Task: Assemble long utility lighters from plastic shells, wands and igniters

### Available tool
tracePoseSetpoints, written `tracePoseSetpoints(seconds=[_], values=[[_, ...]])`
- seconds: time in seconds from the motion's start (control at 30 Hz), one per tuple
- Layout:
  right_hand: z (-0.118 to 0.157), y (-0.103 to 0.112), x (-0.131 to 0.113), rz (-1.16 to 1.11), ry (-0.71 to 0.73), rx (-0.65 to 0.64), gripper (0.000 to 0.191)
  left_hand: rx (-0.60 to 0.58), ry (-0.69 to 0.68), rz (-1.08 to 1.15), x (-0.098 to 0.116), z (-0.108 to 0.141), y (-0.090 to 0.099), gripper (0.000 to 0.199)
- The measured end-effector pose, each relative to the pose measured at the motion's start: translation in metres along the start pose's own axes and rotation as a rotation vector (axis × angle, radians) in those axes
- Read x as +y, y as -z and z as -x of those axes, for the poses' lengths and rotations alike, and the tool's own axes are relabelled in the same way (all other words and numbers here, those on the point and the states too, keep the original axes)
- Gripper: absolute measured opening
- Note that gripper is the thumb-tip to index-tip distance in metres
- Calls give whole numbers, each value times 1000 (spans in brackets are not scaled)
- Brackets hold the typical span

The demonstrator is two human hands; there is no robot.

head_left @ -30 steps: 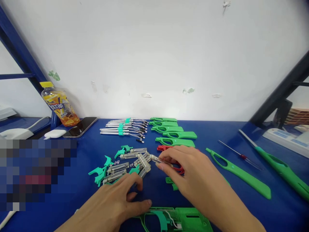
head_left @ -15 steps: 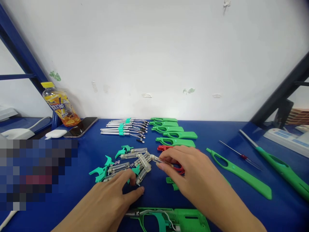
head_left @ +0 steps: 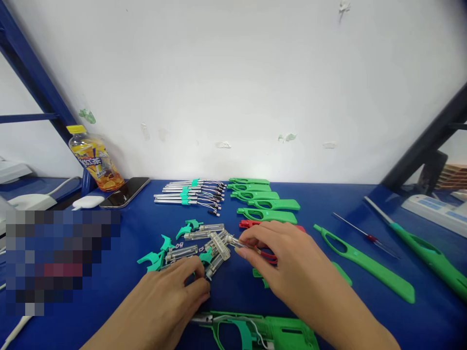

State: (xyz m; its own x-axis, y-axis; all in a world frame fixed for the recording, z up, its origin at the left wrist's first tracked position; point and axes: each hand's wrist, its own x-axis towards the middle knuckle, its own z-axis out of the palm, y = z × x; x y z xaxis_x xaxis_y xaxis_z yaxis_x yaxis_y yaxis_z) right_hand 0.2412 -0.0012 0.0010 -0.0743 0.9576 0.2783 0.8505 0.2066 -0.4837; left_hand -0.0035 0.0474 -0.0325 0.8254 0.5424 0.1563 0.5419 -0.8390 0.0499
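My right hand (head_left: 282,253) pinches one end of a clear lighter fuel tank (head_left: 235,241) between thumb and fingers, beside a loose pile of several similar clear fuel tanks (head_left: 182,252). At the near edge of that pile, my left hand (head_left: 182,287) rests low with thumb and fingers curled together. Whatever is between those fingertips is hidden. Teal triggers (head_left: 155,261) lie left of the pile. Just in front of me is an opened green lighter shell (head_left: 292,333) holding a metal tube, white wire and a teal trigger (head_left: 246,335).
Silver lighter tubes with wires (head_left: 178,192) lie at the back, beside a column of green shell halves (head_left: 268,215). A red shell half (head_left: 248,224) is partly behind my right hand. Right: a thin screwdriver (head_left: 370,237) and a long green lighter (head_left: 419,248). Left: a phone (head_left: 126,192) and a bottle (head_left: 97,160).
My left thumb has drawn in toward the index finger, closing the gap between them. My right hand keeps its pinch on the fuel tank, hardly moved. The whole view has shifted slightly.
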Motion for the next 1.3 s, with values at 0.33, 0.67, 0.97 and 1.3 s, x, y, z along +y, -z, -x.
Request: tracePoseSetpoints(seconds=[0.33,0.67,0.97,1.3], values=[[-1,-2,2,-17,24,-34,11,53,60,-20,2,4,2,27],[-5,-6,2,-50,98,-63,22,353,153,234,2,1,6,15],[-2,-7,-6,-57,135,-53,23,540,215,388,6,3,20,12],[0,-4,-24,-156,201,-57,13,573,378,655,1,4,21,12]])
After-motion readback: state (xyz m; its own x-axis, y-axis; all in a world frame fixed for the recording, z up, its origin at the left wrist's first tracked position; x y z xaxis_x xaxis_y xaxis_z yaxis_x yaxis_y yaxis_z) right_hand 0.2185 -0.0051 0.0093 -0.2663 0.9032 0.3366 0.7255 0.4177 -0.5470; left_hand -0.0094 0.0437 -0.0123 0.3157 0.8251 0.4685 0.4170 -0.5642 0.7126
